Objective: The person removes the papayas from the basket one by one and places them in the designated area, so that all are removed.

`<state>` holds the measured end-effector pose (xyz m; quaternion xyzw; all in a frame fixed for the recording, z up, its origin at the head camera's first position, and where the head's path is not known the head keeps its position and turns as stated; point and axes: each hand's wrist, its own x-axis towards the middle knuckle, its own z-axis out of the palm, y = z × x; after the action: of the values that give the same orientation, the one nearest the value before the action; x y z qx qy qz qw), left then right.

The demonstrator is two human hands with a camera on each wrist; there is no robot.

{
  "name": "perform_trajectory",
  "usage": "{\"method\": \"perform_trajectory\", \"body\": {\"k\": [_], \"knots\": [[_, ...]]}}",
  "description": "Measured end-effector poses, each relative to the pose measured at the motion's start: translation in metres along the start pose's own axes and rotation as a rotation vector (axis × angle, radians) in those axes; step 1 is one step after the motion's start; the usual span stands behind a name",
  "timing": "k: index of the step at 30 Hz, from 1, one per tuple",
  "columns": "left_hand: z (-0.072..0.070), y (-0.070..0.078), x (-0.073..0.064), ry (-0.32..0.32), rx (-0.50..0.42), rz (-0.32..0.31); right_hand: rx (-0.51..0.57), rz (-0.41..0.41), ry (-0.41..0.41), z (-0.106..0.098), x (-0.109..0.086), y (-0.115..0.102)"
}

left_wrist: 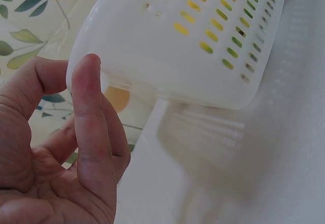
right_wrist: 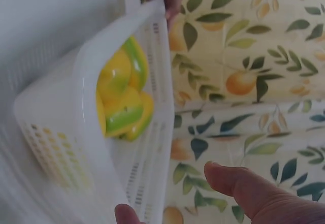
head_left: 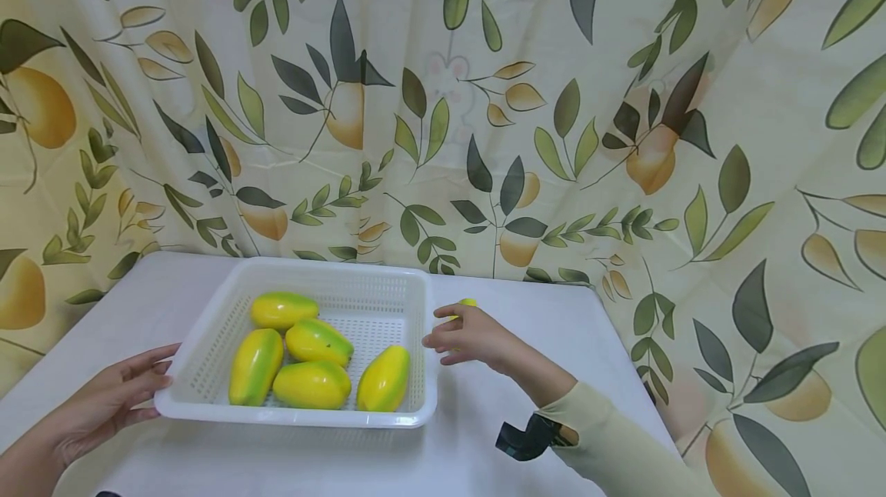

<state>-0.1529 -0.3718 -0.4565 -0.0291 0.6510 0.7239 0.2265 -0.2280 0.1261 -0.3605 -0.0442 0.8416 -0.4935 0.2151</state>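
Note:
A white perforated plastic basket (head_left: 298,418) sits on the table with several yellow-green mangoes (head_left: 311,385) inside. My left hand (head_left: 111,401) pinches the rim at its left end; the left wrist view shows thumb and fingers on either side of the rim (left_wrist: 84,46). Beside the right rim is my right hand (head_left: 474,335), its fingers loosely spread and pointing at the basket. In the right wrist view the thumb (right_wrist: 233,181) and a fingertip (right_wrist: 126,214) stand apart with nothing between them. Part of a yellow thing (head_left: 468,301) shows behind that hand, mostly hidden.
A white cloth covers the table (head_left: 540,312). Behind it hangs a curtain (head_left: 429,135) printed with leaves and fruit. A black strap device (head_left: 529,437) is worn at my right wrist, by the pale sleeve (head_left: 609,435).

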Motion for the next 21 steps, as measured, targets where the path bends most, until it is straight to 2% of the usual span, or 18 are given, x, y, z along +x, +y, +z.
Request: {"method": "perform_trajectory", "body": {"k": [5, 11, 15, 21], "knots": [[-0.001, 0.0, 0.0, -0.023, 0.006, 0.015, -0.025, -0.022, -0.054, 0.013, -0.006, -0.006], [-0.001, 0.001, 0.0, -0.004, 0.017, 0.002, -0.053, -0.029, -0.123, 0.026, -0.008, -0.016], [-0.001, 0.0, 0.0, 0.006, 0.014, -0.002, -0.088, -0.01, -0.135, 0.036, -0.006, -0.023], [-0.002, -0.001, -0.001, -0.02, 0.004, 0.025, -0.122, 0.041, -0.166, 0.049, -0.001, -0.024]]}}
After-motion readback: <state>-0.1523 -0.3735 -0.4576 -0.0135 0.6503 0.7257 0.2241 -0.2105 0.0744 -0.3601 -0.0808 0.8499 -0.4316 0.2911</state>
